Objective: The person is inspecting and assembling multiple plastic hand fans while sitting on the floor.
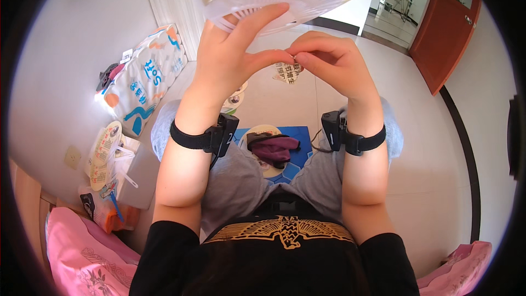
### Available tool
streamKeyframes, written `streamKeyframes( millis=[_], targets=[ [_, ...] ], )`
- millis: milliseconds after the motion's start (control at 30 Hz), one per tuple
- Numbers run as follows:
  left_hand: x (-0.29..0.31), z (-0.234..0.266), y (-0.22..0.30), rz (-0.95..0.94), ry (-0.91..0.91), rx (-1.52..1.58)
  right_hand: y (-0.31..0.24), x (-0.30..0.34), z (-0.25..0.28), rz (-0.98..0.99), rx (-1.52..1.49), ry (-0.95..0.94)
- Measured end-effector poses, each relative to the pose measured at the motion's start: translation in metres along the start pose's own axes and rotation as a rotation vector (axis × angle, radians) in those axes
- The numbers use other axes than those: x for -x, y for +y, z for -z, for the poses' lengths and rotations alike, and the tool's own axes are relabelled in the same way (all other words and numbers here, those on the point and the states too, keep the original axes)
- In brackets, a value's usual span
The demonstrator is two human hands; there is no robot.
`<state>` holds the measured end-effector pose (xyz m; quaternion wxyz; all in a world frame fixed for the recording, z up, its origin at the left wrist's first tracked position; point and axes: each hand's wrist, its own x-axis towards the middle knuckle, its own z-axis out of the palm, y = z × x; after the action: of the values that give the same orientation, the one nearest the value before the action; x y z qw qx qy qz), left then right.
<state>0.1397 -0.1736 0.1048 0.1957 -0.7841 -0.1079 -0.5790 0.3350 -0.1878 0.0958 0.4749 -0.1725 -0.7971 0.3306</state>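
My left hand grips a hand fan with a cream printed sheet over white plastic ribs. The fan is raised at the top of the view and partly cut off. My left thumb reaches across to the fingertips of my right hand, which are closed in a pinch. A small ragged scrap of printed paper hangs just below where the fingertips meet. Between my legs, a dark and purple cloth lies on a round cream fan sheet over a blue mat.
At the left stand a white tissue pack and a pale box with fans and white handles. An orange bag lies nearby. A reddish door stands open at the far right. Pink fabric is beside me.
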Motion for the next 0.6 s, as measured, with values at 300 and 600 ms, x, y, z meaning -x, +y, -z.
streamKeyframes(
  millis=[300, 600],
  targets=[
    [0.0008, -0.0044, 0.0034, 0.003, -0.030, 0.043, 0.0080, 0.0007, -0.0017, 0.024, -0.008, 0.093],
    [0.0031, -0.0021, 0.0029, 0.029, -0.039, 0.014, 0.0057, 0.0010, 0.0013, 0.088, 0.067, 0.034]
  ],
)
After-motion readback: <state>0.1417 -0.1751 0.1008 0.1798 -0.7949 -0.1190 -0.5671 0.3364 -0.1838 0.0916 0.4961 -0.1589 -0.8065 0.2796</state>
